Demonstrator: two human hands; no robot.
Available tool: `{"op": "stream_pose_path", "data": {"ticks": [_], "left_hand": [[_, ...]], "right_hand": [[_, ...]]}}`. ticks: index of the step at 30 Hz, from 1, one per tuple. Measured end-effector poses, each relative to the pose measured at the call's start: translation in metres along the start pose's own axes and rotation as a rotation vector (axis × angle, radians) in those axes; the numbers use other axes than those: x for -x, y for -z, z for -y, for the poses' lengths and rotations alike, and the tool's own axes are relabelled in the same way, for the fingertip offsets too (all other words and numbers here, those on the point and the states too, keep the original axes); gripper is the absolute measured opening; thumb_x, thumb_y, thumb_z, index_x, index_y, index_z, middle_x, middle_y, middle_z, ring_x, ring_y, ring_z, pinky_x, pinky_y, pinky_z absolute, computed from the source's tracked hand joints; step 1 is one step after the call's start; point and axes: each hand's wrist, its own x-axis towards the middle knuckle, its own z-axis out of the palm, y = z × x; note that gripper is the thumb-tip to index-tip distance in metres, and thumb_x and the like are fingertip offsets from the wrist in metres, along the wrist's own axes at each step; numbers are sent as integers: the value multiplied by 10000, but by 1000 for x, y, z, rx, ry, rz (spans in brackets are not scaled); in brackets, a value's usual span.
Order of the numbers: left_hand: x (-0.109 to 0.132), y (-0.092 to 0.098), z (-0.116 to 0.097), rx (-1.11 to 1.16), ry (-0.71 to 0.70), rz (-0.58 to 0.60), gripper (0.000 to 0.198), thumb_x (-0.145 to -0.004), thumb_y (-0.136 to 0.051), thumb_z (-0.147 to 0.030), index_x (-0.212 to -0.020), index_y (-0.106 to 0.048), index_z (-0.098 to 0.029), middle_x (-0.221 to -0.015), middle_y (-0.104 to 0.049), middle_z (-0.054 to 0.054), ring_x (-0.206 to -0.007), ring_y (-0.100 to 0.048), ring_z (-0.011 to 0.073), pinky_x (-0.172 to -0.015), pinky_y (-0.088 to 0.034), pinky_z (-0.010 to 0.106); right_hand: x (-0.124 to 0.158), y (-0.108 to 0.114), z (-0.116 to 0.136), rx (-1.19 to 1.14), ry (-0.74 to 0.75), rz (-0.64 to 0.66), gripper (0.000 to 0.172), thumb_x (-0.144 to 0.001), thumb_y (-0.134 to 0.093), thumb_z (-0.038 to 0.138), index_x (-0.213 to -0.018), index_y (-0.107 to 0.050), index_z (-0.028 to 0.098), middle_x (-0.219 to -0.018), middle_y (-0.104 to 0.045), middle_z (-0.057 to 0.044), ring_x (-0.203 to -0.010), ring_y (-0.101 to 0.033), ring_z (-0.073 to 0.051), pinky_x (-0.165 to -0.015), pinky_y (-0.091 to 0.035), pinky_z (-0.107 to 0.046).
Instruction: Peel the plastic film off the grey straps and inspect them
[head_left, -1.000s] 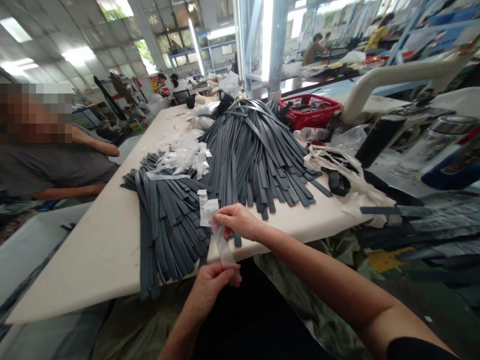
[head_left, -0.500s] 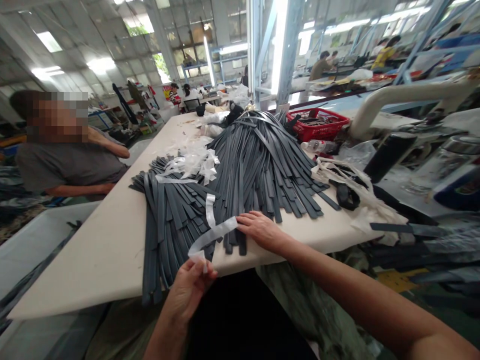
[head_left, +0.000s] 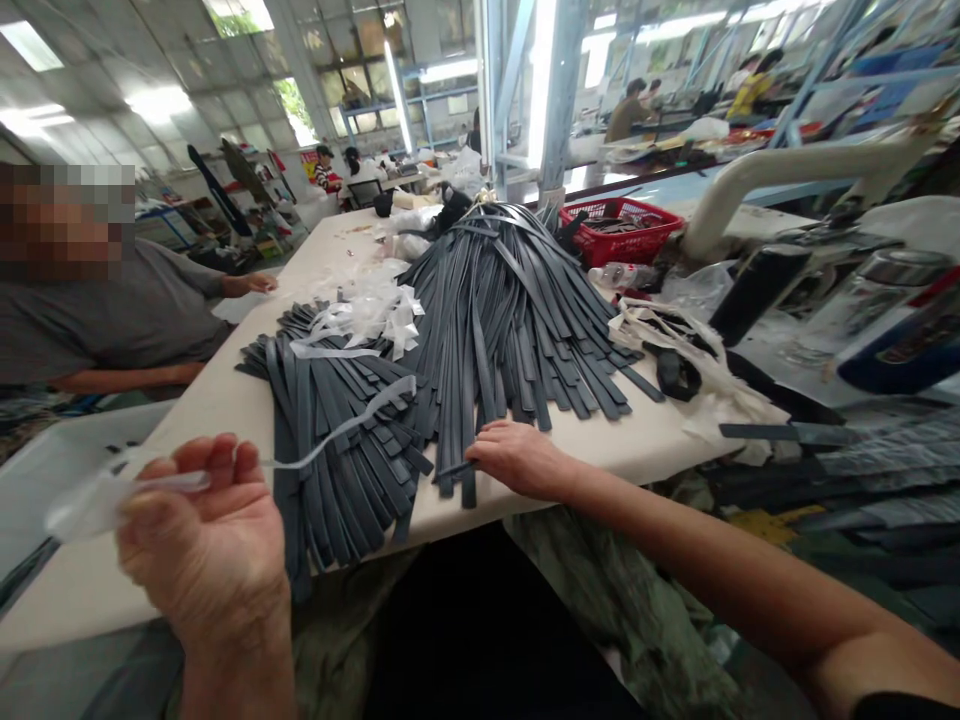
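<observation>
My left hand (head_left: 206,530) is raised at the left, its fingers closed on a translucent white ribbon (head_left: 337,437). One part of the ribbon trails right across the smaller pile of dark grey strips (head_left: 337,480); another part hangs blurred left of the fingers. At the table's front edge, my right hand (head_left: 521,460) lies by the lower ends of the larger bundle of grey strips (head_left: 502,320). Its fingers are bent together over the end of a grey strip (head_left: 456,468). Crumpled white ribbons (head_left: 375,315) lie on top of the smaller pile.
The pale table (head_left: 195,480) runs away from me. A red basket (head_left: 622,235), a plastic bottle (head_left: 622,276) and a tangle of cream fabric (head_left: 697,360) are at the right. Across the left edge sits a person in a grey shirt (head_left: 172,310), beside a white bin (head_left: 97,450).
My left hand has moved up and left, drawing the ribbon with it. The ribbon has left my right fingers, which now bend over a grey strip. The seated person's hand has come down.
</observation>
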Motion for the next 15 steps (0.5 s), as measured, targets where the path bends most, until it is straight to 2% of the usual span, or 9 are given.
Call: {"op": "stream_pose_path", "data": {"ticks": [1, 3, 5, 7, 11, 15], "left_hand": [[2, -3, 2, 33, 66, -18, 195, -880, -697, -404, -766, -665, -248, -740, -729, -94, -736, -692, 83, -700, -581, 174], [14, -5, 17, 96, 366, -94, 257, -942, -616, -393, -764, -681, -220, -708, -735, -51, -663, -696, 106, -639, -584, 208], [34, -1, 39, 96, 675, -166, 289, -970, -573, -368, -768, -699, -204, -704, -744, -22, -637, -704, 120, -621, -583, 225], [55, 6, 59, 91, 849, -186, 241, -958, -599, -325, -790, -720, -201, -729, -755, -5, -651, -714, 128, -634, -583, 231], [88, 19, 80, 98, 977, -148, 143, -913, -669, -261, -805, -736, -195, -769, -766, 4, -683, -724, 130, -665, -589, 228], [101, 22, 84, 97, 1007, -81, 56, -846, -750, -245, -824, -740, -195, -806, -773, 5, -720, -733, 147, -677, -607, 246]], "right_hand": [[5, 1, 12, -66, -59, -41, 176, -1029, -470, 203, -1007, -639, 156, -831, -682, -35, -759, -641, -150, -781, -471, -250], [16, 1, 38, -287, -188, -136, 228, -1044, -436, 239, -950, -628, 160, -737, -654, -3, -653, -617, -119, -629, -431, -203], [26, -3, 62, -519, -298, -227, 255, -1023, -461, 267, -837, -611, 176, -661, -610, 24, -583, -577, -104, -575, -388, -195], [35, -9, 80, -607, -368, -282, 256, -987, -496, 284, -776, -596, 179, -634, -584, 25, -571, -555, -110, -567, -360, -208], [42, -20, 91, -636, -456, -278, 221, -964, -505, 276, -805, -621, 176, -656, -594, 11, -595, -556, -119, -584, -354, -216], [45, -22, 90, -627, -483, -264, 214, -962, -509, 273, -811, -626, 176, -665, -591, 8, -593, -543, -118, -585, -351, -215]]}}
